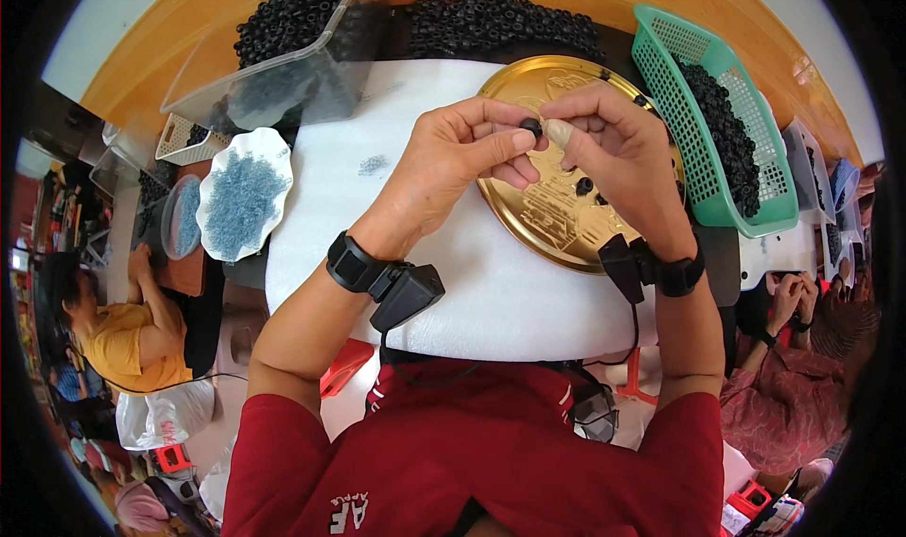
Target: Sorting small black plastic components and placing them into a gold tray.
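Note:
Between thumb and fingers, my left hand (472,145) pinches a small round black part (530,126). Close against it is my right hand (604,136), its thumb and forefinger pressed together at the part; a pale cover wraps the thumb tip. Whatever the right fingertips may hold is too small to make out. Both hands are over the near-left side of a round gold tray (528,218) with an embossed pattern. A few more black parts (585,186) lie on the tray, partly behind my right hand.
White foam sheet (425,292) covers the table. A clear bin (274,93) of black parts stands far left, above a scalloped white dish (247,192) of small bluish pieces. More black parts (500,23) lie at the back. A green basket (755,150) holds others. People sit at both sides.

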Tool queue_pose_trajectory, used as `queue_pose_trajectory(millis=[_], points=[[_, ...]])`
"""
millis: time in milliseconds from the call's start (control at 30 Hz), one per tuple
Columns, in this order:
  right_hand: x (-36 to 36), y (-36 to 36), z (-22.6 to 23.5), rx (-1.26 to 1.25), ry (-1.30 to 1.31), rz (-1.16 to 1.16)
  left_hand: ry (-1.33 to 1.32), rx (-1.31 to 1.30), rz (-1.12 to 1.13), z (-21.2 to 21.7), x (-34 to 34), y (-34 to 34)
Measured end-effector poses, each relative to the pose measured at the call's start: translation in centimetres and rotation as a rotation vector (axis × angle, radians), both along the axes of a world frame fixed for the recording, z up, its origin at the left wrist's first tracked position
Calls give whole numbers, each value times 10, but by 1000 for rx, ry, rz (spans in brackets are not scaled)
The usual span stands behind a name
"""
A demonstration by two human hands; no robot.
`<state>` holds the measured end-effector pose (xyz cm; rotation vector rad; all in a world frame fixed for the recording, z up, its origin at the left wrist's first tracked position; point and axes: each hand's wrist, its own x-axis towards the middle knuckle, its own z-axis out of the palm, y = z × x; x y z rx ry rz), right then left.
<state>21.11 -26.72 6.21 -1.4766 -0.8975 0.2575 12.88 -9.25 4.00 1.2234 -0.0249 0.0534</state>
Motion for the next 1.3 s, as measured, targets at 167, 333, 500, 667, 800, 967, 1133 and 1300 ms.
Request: queue_pose_trajectory(millis=[167, 333, 500, 667, 800, 967, 1133, 1300], points=[[1, 3, -5, -113, -271, -112, -7, -74, 7, -8, 4, 1], [2, 6, -11, -99, -589, -130, 7, -221, 5, -11, 5, 2], [-15, 8, -10, -159, -304, -26, 22, -377, 36, -20, 5, 8], [23, -23, 10, -104, -6, -193, -95, -315, 23, -17, 5, 18], [58, -57, -1, -334, -87, -289, -116, -407, 11, -21, 8, 24], [53, -60, -13, -581, -288, -229, -3, -216, 13, -18, 2, 13], [53, -56, -21, -710, -426, -190, -17, -82, -75, -18, -1, 4], [56, -51, -27, -709, -450, -172, -2, -73, -52, -15, -3, 3]])
